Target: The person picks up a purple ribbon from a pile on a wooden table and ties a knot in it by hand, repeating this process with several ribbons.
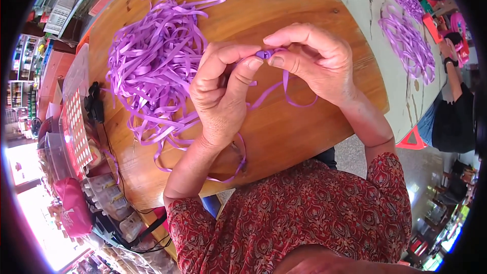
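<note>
A purple ribbon (265,54) has a small knot or fold raised above the wooden table (304,132). My left hand (221,89) pinches it at the left side between thumb and index finger. From the right, my right hand (319,63) grips the same ribbon; its index fingertip is lifted a little off the thumb. A loop of ribbon hangs below the right hand and trails over the tabletop. Left of my left hand lies a big tangled pile of purple ribbons (154,63), and a loose strand curves out under my left forearm.
At the left edge are black scissors or a similar black tool (94,102), a clear plastic box (76,76) and a pink pouch (73,207). More purple ribbons (408,45) lie on the marble-patterned table (355,0) at right. Another person's arm (451,68) reaches in beside it.
</note>
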A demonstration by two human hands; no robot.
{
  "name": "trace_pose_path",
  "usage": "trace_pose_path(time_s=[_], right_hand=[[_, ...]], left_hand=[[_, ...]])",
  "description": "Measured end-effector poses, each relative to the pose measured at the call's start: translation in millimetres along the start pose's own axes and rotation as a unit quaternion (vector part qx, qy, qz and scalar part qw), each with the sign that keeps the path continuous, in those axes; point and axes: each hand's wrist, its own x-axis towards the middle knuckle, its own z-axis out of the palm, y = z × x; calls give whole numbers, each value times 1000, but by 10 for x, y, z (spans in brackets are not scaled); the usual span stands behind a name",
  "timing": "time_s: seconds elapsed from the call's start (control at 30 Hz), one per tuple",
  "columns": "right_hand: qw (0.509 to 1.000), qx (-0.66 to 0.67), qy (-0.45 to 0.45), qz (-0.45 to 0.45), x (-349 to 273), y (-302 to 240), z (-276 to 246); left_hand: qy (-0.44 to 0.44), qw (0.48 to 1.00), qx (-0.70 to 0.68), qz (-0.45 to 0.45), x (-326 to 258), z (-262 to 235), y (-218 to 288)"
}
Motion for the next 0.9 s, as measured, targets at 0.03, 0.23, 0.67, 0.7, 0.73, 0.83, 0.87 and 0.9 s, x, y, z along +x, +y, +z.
trace_pose_path(time_s=[0.03,0.23,0.67,0.7,0.73,0.83,0.87,0.9], right_hand=[[1000,-14,-5,-1,-1,3,-11],[995,-67,-17,-75,21,7,-42],[982,-135,-22,-128,37,-83,2],[983,-131,-21,-127,34,-86,1],[983,-126,-22,-128,30,-90,1],[985,-117,-22,-122,22,-95,-2],[986,-117,-24,-114,19,-98,-4],[987,-118,-26,-107,18,-101,-5]], left_hand=[[1,1000,0,4,-5,6,-5],[-7,1000,-6,-10,-45,-12,-22],[-18,1000,-18,17,-99,-62,-20],[-20,999,-11,27,-100,-67,-15],[-21,999,-3,34,-102,-70,-9],[-24,999,14,37,-102,-71,-1],[-25,999,14,38,-101,-70,-1],[-24,999,19,40,-101,-67,-2]])
